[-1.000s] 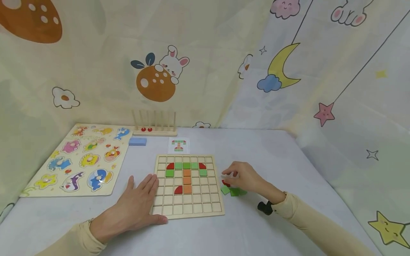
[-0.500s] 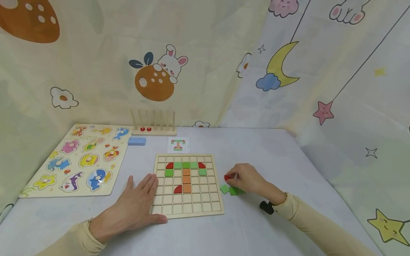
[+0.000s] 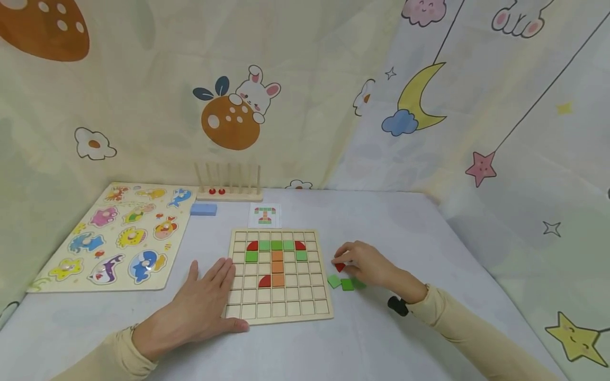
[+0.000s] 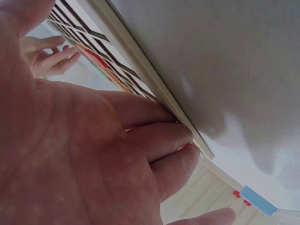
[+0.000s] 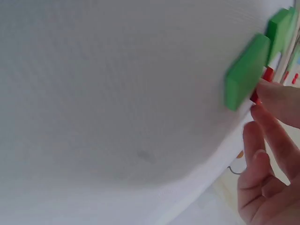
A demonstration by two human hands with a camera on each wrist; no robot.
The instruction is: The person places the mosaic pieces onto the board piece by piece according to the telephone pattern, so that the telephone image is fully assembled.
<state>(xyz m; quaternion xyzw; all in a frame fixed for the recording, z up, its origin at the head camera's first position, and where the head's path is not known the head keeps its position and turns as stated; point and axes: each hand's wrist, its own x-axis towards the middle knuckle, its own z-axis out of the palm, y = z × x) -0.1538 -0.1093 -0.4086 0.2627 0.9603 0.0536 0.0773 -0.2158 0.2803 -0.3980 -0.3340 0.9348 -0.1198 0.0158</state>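
Observation:
In the head view my left hand [image 3: 202, 300] rests along the left edge of a wooden grid board [image 3: 307, 308], fingers straight and thumb at the near corner. Red, green and orange tiles sit in the board's squares in a T-like figure, with a red quarter-round tile [image 3: 265, 281] at its lower left. Right of the board, my right hand [image 3: 366, 263] pinches another red quarter-round tile [image 3: 340, 268] between thumb and fingers. Several loose green tiles [image 3: 347, 284] lie beside and under that hand. The right wrist view shows the red tile partly hidden behind a green tile [image 5: 248, 72].
A pattern card [image 3: 265, 216] lies behind the board. Further back are a blue block [image 3: 203, 210] and a pegged counting frame [image 3: 230, 197] with red beads. An animal knob puzzle [image 3: 119, 238] lies at left. A small black object [image 3: 397, 306] is by the right wrist.
My right hand has taken hold of the red quarter-round tile from beside the green ones, and the tile has turned in its fingers. The left hand stays on the board's edge.

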